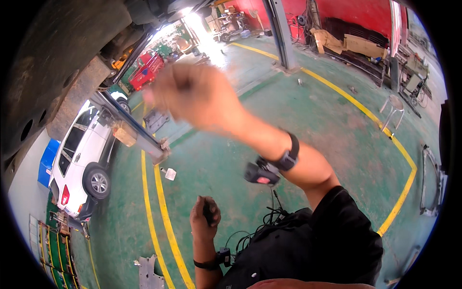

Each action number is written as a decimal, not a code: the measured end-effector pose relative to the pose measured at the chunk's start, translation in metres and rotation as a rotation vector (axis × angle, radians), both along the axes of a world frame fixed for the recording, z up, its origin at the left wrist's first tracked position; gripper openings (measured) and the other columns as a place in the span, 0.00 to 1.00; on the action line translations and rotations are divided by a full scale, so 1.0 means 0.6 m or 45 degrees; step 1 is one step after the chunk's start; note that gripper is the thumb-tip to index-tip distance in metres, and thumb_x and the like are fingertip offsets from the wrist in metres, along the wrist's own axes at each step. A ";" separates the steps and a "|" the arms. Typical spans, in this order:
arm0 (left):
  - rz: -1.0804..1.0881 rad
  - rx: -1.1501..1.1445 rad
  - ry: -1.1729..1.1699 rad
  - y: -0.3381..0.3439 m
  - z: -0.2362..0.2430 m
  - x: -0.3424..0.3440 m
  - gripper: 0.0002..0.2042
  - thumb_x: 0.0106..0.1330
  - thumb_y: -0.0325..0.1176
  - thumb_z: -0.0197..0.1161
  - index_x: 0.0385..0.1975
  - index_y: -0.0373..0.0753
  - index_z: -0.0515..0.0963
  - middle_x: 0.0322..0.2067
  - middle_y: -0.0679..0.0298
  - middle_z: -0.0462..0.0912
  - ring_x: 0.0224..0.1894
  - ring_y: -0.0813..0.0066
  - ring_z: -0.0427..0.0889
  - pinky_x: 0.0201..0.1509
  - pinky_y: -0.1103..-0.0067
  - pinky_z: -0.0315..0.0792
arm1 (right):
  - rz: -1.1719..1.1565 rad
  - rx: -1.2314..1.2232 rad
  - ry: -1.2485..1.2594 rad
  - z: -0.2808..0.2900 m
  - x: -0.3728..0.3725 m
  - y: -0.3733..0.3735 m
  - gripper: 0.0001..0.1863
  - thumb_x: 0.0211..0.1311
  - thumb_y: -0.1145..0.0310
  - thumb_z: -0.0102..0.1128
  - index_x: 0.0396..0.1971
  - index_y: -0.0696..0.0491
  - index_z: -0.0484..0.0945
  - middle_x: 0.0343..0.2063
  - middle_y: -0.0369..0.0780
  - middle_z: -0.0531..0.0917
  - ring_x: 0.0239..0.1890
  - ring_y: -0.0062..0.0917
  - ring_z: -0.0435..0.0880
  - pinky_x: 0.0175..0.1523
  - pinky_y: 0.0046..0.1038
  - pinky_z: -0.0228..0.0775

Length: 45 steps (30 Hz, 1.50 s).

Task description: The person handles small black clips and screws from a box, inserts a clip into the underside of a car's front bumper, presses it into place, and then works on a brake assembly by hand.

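Note:
My right hand is raised at the upper middle, with the forearm stretched across the picture. Motion smears its fingers, so whether it holds anything does not show. It is nearest to the dark underside of a raised vehicle at the upper left; I see a gap of background between them. Lower down, in front of my body, my left hand is closed, its fingers curled round a dark patch. That patch could be a small object or grime; I cannot make it out. Both wrists wear black straps with small devices.
A lift post stands left, another post farther back. Beyond the left post is a white car. A metal stool stands right. A grey metal panel lies at lower left. Black cables hang beside my body.

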<state>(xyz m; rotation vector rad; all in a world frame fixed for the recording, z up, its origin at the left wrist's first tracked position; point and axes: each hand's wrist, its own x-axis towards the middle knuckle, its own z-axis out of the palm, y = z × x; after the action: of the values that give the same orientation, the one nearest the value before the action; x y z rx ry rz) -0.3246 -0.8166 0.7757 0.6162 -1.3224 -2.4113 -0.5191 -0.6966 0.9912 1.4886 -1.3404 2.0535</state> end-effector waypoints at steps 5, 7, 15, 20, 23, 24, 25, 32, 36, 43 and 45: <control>-0.069 0.275 -0.072 -0.005 -0.022 -0.021 0.19 0.76 0.49 0.47 0.33 0.40 0.75 0.23 0.66 0.72 0.19 0.78 0.70 0.14 0.85 0.55 | -0.063 0.960 0.377 -0.233 0.065 0.036 0.13 0.57 0.61 0.67 0.34 0.53 0.78 0.29 0.44 0.83 0.35 0.43 0.84 0.40 0.41 0.76; -0.202 0.298 -0.062 -0.006 -0.051 -0.020 0.18 0.76 0.49 0.46 0.34 0.41 0.75 0.24 0.66 0.74 0.19 0.77 0.71 0.15 0.84 0.56 | -0.084 1.145 0.381 -0.301 0.105 0.060 0.15 0.55 0.61 0.67 0.38 0.53 0.79 0.34 0.45 0.82 0.42 0.44 0.82 0.45 0.42 0.75; -0.491 0.251 -0.496 0.073 -0.173 -0.019 0.20 0.75 0.52 0.46 0.39 0.41 0.76 0.28 0.63 0.80 0.22 0.72 0.75 0.19 0.78 0.62 | -0.079 1.454 -0.004 -0.435 0.184 0.149 0.20 0.54 0.58 0.68 0.41 0.56 0.79 0.37 0.47 0.82 0.44 0.45 0.81 0.48 0.43 0.73; -0.709 0.036 -0.485 0.123 -0.258 -0.024 0.21 0.75 0.51 0.48 0.39 0.39 0.77 0.33 0.61 0.82 0.30 0.68 0.79 0.28 0.74 0.71 | -0.047 1.331 -0.257 -0.474 0.211 0.204 0.23 0.52 0.57 0.68 0.41 0.60 0.77 0.39 0.50 0.82 0.43 0.48 0.80 0.49 0.43 0.72; -0.513 0.555 -0.598 0.160 -0.264 -0.037 0.18 0.74 0.48 0.49 0.39 0.39 0.78 0.36 0.61 0.83 0.38 0.66 0.82 0.39 0.71 0.77 | -0.177 1.340 -0.265 -0.454 0.230 0.213 0.22 0.53 0.61 0.65 0.43 0.61 0.76 0.39 0.51 0.82 0.44 0.48 0.80 0.50 0.44 0.72; -0.551 0.591 -0.544 0.155 -0.291 -0.039 0.17 0.74 0.47 0.50 0.39 0.39 0.78 0.37 0.61 0.83 0.40 0.66 0.82 0.43 0.71 0.77 | -0.223 1.349 -0.255 -0.445 0.236 0.212 0.21 0.53 0.62 0.64 0.43 0.61 0.76 0.39 0.51 0.82 0.45 0.48 0.80 0.50 0.44 0.72; -0.595 0.625 -0.493 0.156 -0.292 -0.046 0.16 0.74 0.46 0.50 0.39 0.39 0.78 0.38 0.61 0.83 0.42 0.66 0.82 0.47 0.71 0.77 | -0.273 1.355 -0.249 -0.438 0.240 0.213 0.21 0.53 0.63 0.62 0.44 0.61 0.76 0.40 0.51 0.82 0.45 0.48 0.80 0.51 0.44 0.72; -0.541 0.669 -0.355 0.162 -0.341 -0.049 0.13 0.74 0.41 0.49 0.39 0.39 0.78 0.38 0.62 0.83 0.42 0.68 0.81 0.48 0.73 0.76 | -0.378 1.397 -0.192 -0.444 0.243 0.203 0.19 0.54 0.65 0.59 0.45 0.59 0.77 0.42 0.51 0.82 0.47 0.48 0.80 0.53 0.44 0.73; -0.530 0.414 -0.290 0.148 -0.349 -0.039 0.14 0.74 0.41 0.48 0.38 0.40 0.77 0.35 0.63 0.82 0.36 0.70 0.80 0.39 0.73 0.74 | -0.319 1.363 -0.036 -0.457 0.238 0.192 0.18 0.55 0.66 0.59 0.44 0.59 0.77 0.42 0.50 0.82 0.47 0.48 0.80 0.53 0.44 0.73; -0.491 0.557 -0.372 0.128 -0.297 -0.025 0.16 0.76 0.45 0.46 0.35 0.42 0.77 0.24 0.68 0.78 0.22 0.74 0.75 0.19 0.78 0.61 | -0.149 1.359 0.083 -0.459 0.225 0.170 0.14 0.58 0.67 0.60 0.40 0.60 0.78 0.38 0.52 0.82 0.42 0.51 0.80 0.49 0.44 0.74; -0.427 0.579 -0.358 0.121 -0.300 -0.021 0.16 0.76 0.45 0.46 0.35 0.42 0.77 0.24 0.68 0.78 0.21 0.75 0.74 0.18 0.79 0.60 | -0.105 1.318 0.083 -0.449 0.230 0.161 0.13 0.58 0.68 0.60 0.40 0.60 0.78 0.38 0.52 0.82 0.42 0.51 0.81 0.49 0.44 0.74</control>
<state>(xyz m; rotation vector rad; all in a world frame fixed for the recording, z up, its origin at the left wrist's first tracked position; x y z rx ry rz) -0.3369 -0.7439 0.5959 0.9444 -1.0377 -3.0294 -0.3811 -0.6002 0.7219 1.7298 -2.5697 1.2211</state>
